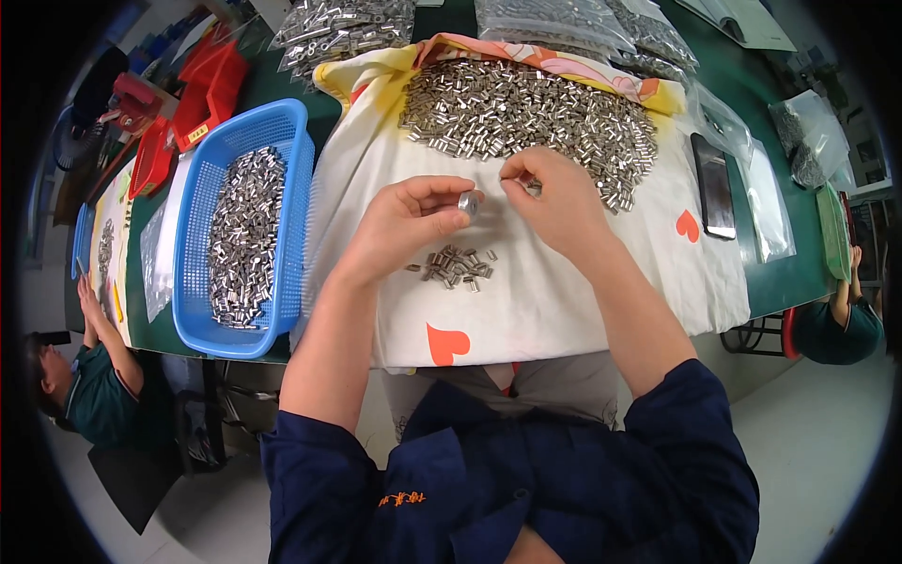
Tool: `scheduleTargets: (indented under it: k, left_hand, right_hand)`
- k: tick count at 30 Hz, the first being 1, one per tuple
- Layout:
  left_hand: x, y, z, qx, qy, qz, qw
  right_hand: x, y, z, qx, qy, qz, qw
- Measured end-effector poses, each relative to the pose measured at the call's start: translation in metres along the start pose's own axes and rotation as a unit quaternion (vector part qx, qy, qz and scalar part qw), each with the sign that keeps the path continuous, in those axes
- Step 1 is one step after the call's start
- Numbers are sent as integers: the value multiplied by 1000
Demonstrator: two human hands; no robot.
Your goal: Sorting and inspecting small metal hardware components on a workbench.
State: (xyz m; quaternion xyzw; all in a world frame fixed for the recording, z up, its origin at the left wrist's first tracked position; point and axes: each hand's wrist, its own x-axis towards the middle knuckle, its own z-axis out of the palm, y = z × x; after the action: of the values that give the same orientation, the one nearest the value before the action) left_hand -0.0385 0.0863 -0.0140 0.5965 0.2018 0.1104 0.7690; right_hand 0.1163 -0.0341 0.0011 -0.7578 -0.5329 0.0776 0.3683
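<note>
My left hand [413, 221] pinches a small silver metal sleeve [468, 202] between thumb and fingers, held just above a white cloth with orange hearts [554, 310]. My right hand [554, 197] is curled beside it, fingertips closed on another small metal piece [532, 184] at the near edge of a large heap of silver sleeves [526, 117]. Below the hands lies a small cluster of sleeves [456, 266] on the cloth.
A blue perforated basket [197, 282] filled with sleeves stands to the left. Clear bags of parts [343, 28] lie at the back, red bins [211, 89] at far left, a dark phone [714, 183] on the right. Other people sit at both sides.
</note>
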Motion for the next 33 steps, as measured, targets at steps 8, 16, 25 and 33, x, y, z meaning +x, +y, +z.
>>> scheduleTargets:
  k: [8,16,25,33]
  left_hand:
    - [2,-1,-1,2,6,10,1000]
    - [2,-6,2,30,24,23,999]
    - [0,-2,5,51,56,19,997]
    - [-3,3,4,46,17,-23,999]
  right_hand:
    - [-5,-12,1,219,-84,45,971]
    - [-12,-13,15,97,14,-60,993]
    - [-11,-13,20,112,34,-72,991]
    - [-3,-4,2,231,-134,107,958]
